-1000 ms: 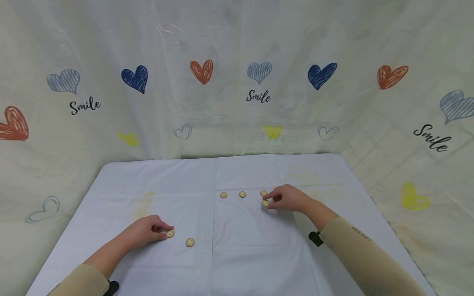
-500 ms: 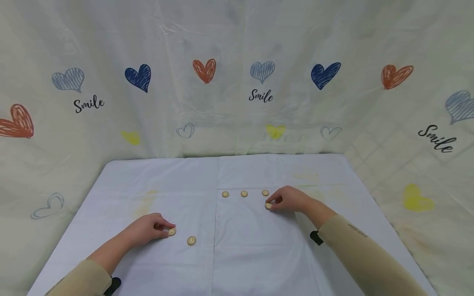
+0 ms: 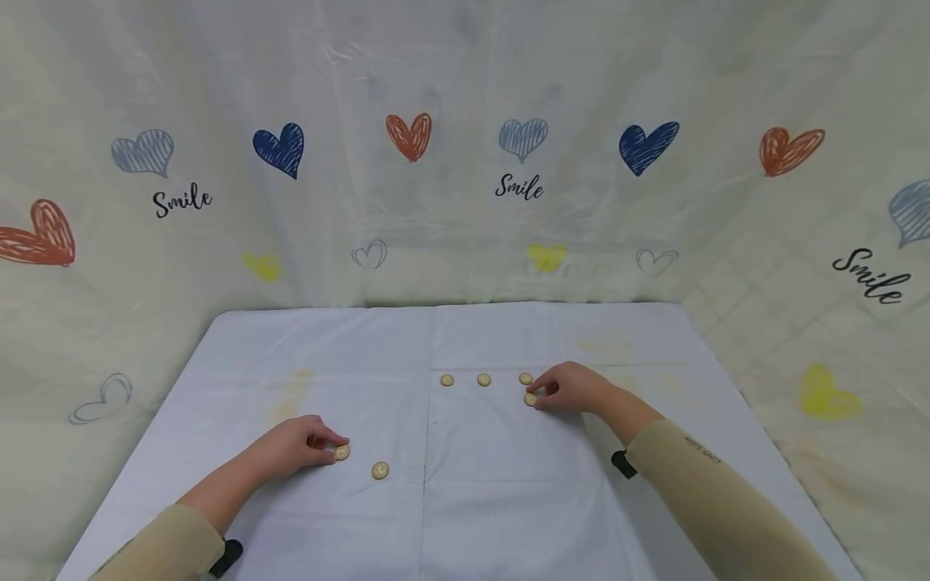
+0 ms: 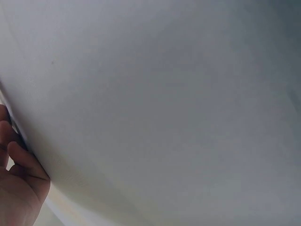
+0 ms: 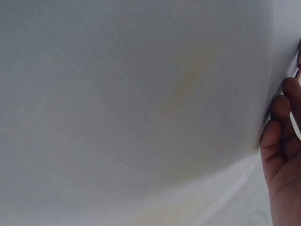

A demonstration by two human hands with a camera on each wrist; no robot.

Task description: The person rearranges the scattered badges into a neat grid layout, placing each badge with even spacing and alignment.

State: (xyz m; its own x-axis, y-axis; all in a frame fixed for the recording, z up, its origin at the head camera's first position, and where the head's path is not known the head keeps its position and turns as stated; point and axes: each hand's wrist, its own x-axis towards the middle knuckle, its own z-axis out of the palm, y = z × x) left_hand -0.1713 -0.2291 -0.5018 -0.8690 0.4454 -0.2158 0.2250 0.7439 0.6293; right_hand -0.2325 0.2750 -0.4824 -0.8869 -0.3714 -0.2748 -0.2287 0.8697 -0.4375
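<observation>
- The right hand (image 3: 570, 387) is pinching a tan right-held button (image 3: 531, 399) between thumb and forefinger; the button is showing at the left edge of the fingers.
- This right-held button is sitting just on the person's side of the right-end button (image 3: 525, 378), a shade to its right, and a fingertip is reaching close to the gap between the two.
- The middle button (image 3: 483, 379) and the left-end button (image 3: 446, 380) are lying farther left, forming a spaced row with the right-end one.
- The left hand (image 3: 294, 442) is pinching a left-held button (image 3: 342, 453) at the right side of its fingers.
- The loose button (image 3: 380, 470) is lying to the right of those fingers and slightly nearer the person, apart from them; the left hand is being the closer one.
- Every button is looking round, so no long axis is showing.
- All are appearing on or just above the white-covered counter (image 3: 508, 500); whether either held button is touching it, I cannot tell.
</observation>
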